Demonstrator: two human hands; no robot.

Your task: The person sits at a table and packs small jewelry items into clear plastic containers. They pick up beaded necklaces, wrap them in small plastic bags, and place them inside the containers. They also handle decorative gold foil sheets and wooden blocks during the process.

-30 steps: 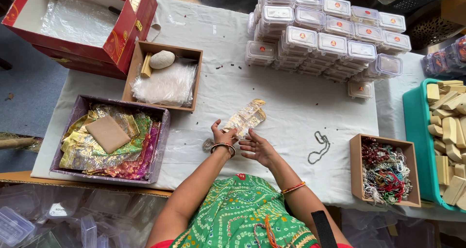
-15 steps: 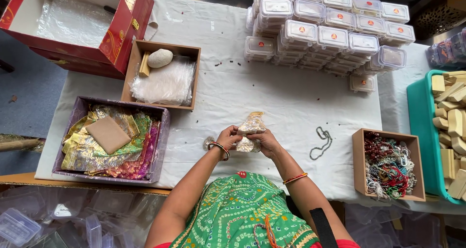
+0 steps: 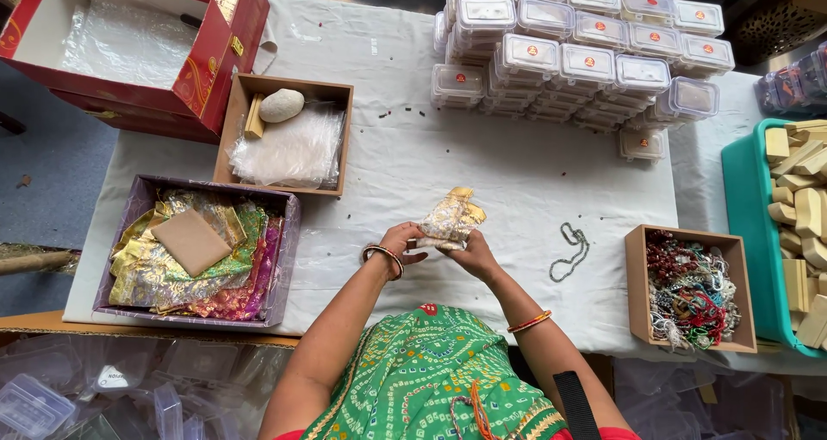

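Note:
Both hands hold a small gold-and-silver fabric pouch (image 3: 452, 218) just above the white cloth-covered table (image 3: 517, 173). My left hand (image 3: 401, 240) pinches its near left edge. My right hand (image 3: 469, 252) grips it from the right and underneath. The pouch is crumpled and its mouth points away from me. A grey bead chain (image 3: 569, 252) lies loose on the cloth to the right of my hands.
A purple tray of shiny coloured pouches (image 3: 198, 255) sits at left. Behind it stands a brown box with plastic bags and a stone (image 3: 289, 134), then a red box (image 3: 129, 39). Stacked clear lidded containers (image 3: 577, 56) fill the back. A box of bead necklaces (image 3: 689, 289) and a teal bin of wooden blocks (image 3: 797, 224) are at right.
A second ago the pouch lay flat on the cloth under my left fingers with my right hand open beside it. Both hands then lifted and gathered it; now it is turned and held up.

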